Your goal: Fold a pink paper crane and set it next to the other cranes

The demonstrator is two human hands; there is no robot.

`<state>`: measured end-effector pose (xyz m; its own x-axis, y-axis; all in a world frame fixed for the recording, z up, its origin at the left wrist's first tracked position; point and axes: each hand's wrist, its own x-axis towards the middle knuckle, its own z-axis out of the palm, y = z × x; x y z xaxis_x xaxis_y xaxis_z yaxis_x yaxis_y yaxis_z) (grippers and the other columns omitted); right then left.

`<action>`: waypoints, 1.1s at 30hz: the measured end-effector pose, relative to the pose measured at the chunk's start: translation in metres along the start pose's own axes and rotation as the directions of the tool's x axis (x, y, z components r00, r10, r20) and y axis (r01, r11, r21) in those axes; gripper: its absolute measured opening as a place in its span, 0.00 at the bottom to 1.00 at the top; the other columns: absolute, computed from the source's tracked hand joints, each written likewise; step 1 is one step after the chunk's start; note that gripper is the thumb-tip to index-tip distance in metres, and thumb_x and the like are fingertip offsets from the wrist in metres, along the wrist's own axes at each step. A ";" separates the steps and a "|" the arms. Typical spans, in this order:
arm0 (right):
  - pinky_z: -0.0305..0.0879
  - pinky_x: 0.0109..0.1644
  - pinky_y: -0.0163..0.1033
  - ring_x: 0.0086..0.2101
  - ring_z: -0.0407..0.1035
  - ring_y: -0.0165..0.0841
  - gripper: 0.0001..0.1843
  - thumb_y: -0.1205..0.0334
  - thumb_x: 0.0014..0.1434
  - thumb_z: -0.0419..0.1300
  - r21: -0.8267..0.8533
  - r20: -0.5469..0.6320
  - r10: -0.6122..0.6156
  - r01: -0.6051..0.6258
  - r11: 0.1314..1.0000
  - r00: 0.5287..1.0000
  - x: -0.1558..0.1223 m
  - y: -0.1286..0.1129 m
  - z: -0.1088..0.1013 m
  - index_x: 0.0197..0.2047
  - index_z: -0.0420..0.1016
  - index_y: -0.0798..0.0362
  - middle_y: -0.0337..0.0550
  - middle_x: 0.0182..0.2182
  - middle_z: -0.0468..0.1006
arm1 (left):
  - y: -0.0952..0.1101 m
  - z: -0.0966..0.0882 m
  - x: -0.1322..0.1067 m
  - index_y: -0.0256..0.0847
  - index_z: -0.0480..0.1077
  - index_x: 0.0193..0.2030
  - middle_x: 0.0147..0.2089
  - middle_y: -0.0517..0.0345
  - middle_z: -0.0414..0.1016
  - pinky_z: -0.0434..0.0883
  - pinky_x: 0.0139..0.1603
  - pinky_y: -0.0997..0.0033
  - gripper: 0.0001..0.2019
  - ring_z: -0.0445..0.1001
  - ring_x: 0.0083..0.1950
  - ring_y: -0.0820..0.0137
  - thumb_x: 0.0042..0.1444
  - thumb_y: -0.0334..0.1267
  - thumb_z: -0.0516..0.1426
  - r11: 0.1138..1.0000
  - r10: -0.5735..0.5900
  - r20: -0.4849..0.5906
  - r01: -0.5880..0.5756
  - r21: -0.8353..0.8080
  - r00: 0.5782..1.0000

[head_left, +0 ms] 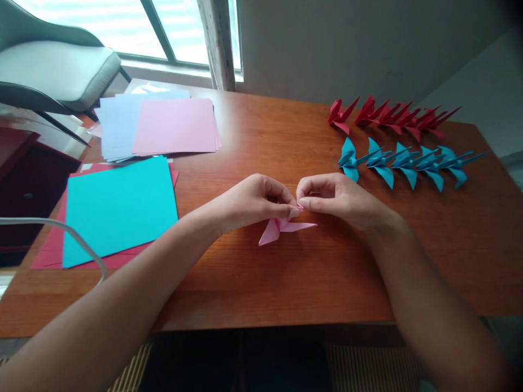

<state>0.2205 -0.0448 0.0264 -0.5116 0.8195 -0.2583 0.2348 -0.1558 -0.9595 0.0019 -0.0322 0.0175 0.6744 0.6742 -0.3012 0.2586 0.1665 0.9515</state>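
A pink origami crane (273, 231) is between my hands, just above or on the wooden table; I cannot tell which. One wing points down toward me and a thin pointed end reaches right. My left hand (261, 201) pinches the crane's far part between thumb and fingers, covering some of it. Close beside it, my right hand (330, 197) pinches a small pink tip of the same crane, thumb against the curled index finger. The fingertips of both hands nearly meet there.
Blue paper cranes (404, 163) stand in a row at the right, with red paper cranes (392, 117) behind them. Turquoise paper (118, 209) lies over red sheets at left, pink paper (175, 126) over pale sheets behind. A white cable (61, 223) crosses the left side.
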 end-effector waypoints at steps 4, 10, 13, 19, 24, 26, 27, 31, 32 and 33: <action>0.67 0.36 0.36 0.32 0.71 0.32 0.13 0.52 0.53 0.69 -0.031 -0.012 0.010 -0.011 0.999 1.000 0.000 -0.004 0.002 0.29 0.75 0.52 0.39 0.29 0.77 | 0.001 0.000 0.000 0.37 0.81 0.33 0.32 0.54 0.80 0.70 0.32 0.74 0.15 0.75 0.34 0.69 0.50 0.49 0.69 1.000 -0.010 -0.003 0.010 -0.006 1.000; 0.70 0.38 0.37 0.34 0.73 0.33 0.15 0.49 0.52 0.70 -0.043 -0.025 0.008 -0.009 0.999 1.000 -0.003 -0.006 0.004 0.31 0.76 0.51 0.39 0.31 0.79 | 0.002 0.002 -0.001 0.38 0.81 0.32 0.31 0.54 0.81 0.70 0.32 0.74 0.13 0.76 0.33 0.70 0.49 0.47 0.69 0.999 -0.024 -0.021 0.023 -0.045 0.999; 0.71 0.40 0.38 0.35 0.74 0.33 0.15 0.49 0.53 0.71 -0.024 -0.035 0.000 0.000 1.000 0.999 -0.003 -0.006 0.003 0.32 0.77 0.51 0.39 0.32 0.79 | 0.001 0.003 0.000 0.38 0.81 0.31 0.30 0.55 0.80 0.69 0.31 0.75 0.12 0.75 0.32 0.70 0.50 0.46 0.69 0.998 -0.022 -0.041 0.019 -0.066 0.999; 0.71 0.39 0.38 0.36 0.74 0.34 0.15 0.48 0.55 0.70 -0.062 -0.103 -0.054 0.048 0.997 0.993 0.000 -0.001 0.004 0.34 0.78 0.52 0.40 0.33 0.79 | 0.001 0.004 0.002 0.38 0.81 0.31 0.30 0.55 0.80 0.69 0.29 0.75 0.11 0.75 0.30 0.71 0.47 0.44 0.71 0.994 -0.010 -0.107 -0.002 -0.109 0.994; 0.68 0.34 0.37 0.32 0.71 0.32 0.16 0.48 0.52 0.72 -0.097 -0.186 -0.123 0.106 0.990 0.975 0.003 0.007 0.005 0.34 0.77 0.51 0.39 0.31 0.78 | 0.003 0.007 0.003 0.37 0.80 0.31 0.29 0.55 0.79 0.68 0.28 0.75 0.12 0.74 0.30 0.72 0.46 0.43 0.72 0.992 -0.023 -0.160 0.003 -0.127 0.987; 0.67 0.33 0.37 0.31 0.71 0.32 0.16 0.48 0.52 0.72 -0.117 -0.213 -0.146 0.123 0.985 0.966 0.004 0.009 0.005 0.33 0.77 0.51 0.39 0.31 0.78 | 0.003 0.009 0.003 0.37 0.80 0.30 0.29 0.55 0.79 0.68 0.29 0.76 0.12 0.74 0.30 0.72 0.45 0.43 0.72 0.991 -0.008 -0.186 -0.016 -0.131 0.983; 0.67 0.33 0.37 0.31 0.71 0.32 0.16 0.48 0.53 0.72 -0.129 -0.223 -0.160 0.133 0.983 0.962 0.004 0.009 0.006 0.33 0.77 0.50 0.39 0.30 0.78 | 0.004 0.009 0.003 0.36 0.80 0.30 0.29 0.55 0.79 0.68 0.29 0.76 0.12 0.74 0.31 0.72 0.46 0.43 0.72 0.991 0.002 -0.199 -0.029 -0.131 0.980; 0.68 0.35 0.38 0.32 0.71 0.32 0.14 0.48 0.55 0.70 -0.167 -0.258 -0.217 0.178 0.970 0.942 0.005 0.007 0.007 0.33 0.77 0.50 0.39 0.32 0.79 | 0.004 0.010 0.002 0.35 0.80 0.31 0.30 0.55 0.79 0.69 0.33 0.74 0.12 0.74 0.32 0.72 0.46 0.43 0.71 0.991 0.047 -0.255 -0.078 -0.110 0.966; 0.69 0.36 0.39 0.33 0.71 0.33 0.14 0.48 0.56 0.69 -0.176 -0.267 -0.231 0.189 0.966 0.936 0.005 0.007 0.008 0.34 0.77 0.49 0.39 0.32 0.79 | 0.004 0.010 0.002 0.35 0.80 0.31 0.31 0.55 0.79 0.70 0.33 0.74 0.13 0.75 0.33 0.72 0.46 0.43 0.71 0.990 0.060 -0.275 -0.092 -0.104 0.959; 0.69 0.37 0.39 0.33 0.72 0.33 0.14 0.47 0.57 0.69 -0.186 -0.277 -0.245 0.198 0.962 0.929 0.005 0.006 0.008 0.34 0.78 0.49 0.39 0.33 0.79 | 0.004 0.010 0.002 0.35 0.80 0.32 0.32 0.54 0.79 0.70 0.34 0.73 0.13 0.75 0.33 0.71 0.47 0.43 0.71 0.989 0.074 -0.298 -0.108 -0.099 0.952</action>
<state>0.2127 -0.0466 0.0182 -0.3039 0.9523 0.0260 0.2785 0.1149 -0.9535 0.0114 -0.0371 0.0201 0.4546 0.8685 -0.1978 0.1145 0.1632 0.9799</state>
